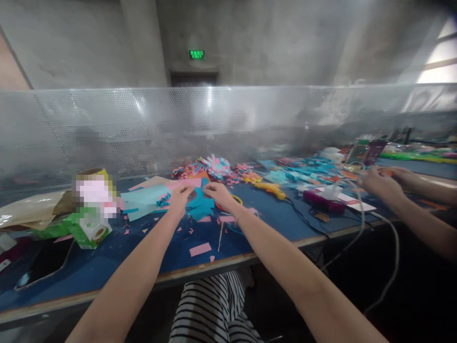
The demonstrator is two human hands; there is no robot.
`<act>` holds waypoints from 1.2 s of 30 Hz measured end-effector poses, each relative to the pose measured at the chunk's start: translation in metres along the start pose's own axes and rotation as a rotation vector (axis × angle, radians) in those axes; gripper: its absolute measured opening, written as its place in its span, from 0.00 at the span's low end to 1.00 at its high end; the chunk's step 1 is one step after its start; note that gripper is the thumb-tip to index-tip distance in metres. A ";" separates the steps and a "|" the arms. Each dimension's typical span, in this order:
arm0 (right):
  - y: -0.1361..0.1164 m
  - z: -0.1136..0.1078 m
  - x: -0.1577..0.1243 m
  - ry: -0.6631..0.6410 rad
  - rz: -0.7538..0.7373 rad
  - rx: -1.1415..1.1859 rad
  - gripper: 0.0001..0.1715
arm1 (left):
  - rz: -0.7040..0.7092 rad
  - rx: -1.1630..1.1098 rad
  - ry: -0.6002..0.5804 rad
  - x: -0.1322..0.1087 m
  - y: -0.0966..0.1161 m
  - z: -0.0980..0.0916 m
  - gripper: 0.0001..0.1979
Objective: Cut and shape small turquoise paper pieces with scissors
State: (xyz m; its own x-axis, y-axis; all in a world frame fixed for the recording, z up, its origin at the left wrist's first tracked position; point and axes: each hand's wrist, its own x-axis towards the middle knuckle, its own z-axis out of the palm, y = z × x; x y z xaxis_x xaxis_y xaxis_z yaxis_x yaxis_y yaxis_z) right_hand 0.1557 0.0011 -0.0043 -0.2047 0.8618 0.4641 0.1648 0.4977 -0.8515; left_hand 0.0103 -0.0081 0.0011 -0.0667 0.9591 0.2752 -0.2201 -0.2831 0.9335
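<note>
Over the blue-topped table, my left hand point(181, 197) is closed in a pinch beside pink and blue paper; what it holds, if anything, is too blurred to name. My right hand point(218, 194) pinches a small blue paper piece point(204, 182) that sticks up at its fingertips. Between and just below both hands lie teal-blue paper pieces point(200, 207). A pink paper sheet point(191, 183) is behind the fingers, and a light blue sheet point(141, 201) lies left of my left hand. A thin wooden stick point(220, 237) and a pink paper rectangle point(200, 249) rest nearer the table edge.
Paper flowers point(217, 166) are heaped by the perforated screen point(185, 119). Rightward lie a yellow glue gun point(270, 189), a purple power strip point(323, 201) with cables, and a co-worker's hands point(385, 183). Leftward are a green box point(89, 228) and a phone point(48, 262).
</note>
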 end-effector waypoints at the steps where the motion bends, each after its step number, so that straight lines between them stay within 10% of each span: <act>1: 0.000 0.000 0.000 -0.001 0.001 0.002 0.07 | 0.000 -0.013 0.014 0.000 0.000 0.000 0.15; 13: 0.010 0.008 0.003 0.015 0.091 0.110 0.11 | -0.058 -0.142 0.144 0.010 -0.010 -0.007 0.14; 21: 0.019 0.011 0.007 0.117 0.147 0.316 0.18 | -0.207 0.000 -0.135 0.005 -0.015 -0.005 0.19; 36: 0.017 0.008 0.007 0.129 0.116 0.159 0.12 | -0.242 0.081 -0.216 0.001 -0.011 -0.004 0.16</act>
State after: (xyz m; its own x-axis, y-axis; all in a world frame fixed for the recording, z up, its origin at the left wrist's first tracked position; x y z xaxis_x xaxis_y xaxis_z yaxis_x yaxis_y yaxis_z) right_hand 0.1497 0.0152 -0.0176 -0.0668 0.9229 0.3792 0.0239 0.3815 -0.9241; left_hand 0.0092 -0.0042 -0.0103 0.1884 0.9790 0.0775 -0.1260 -0.0541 0.9905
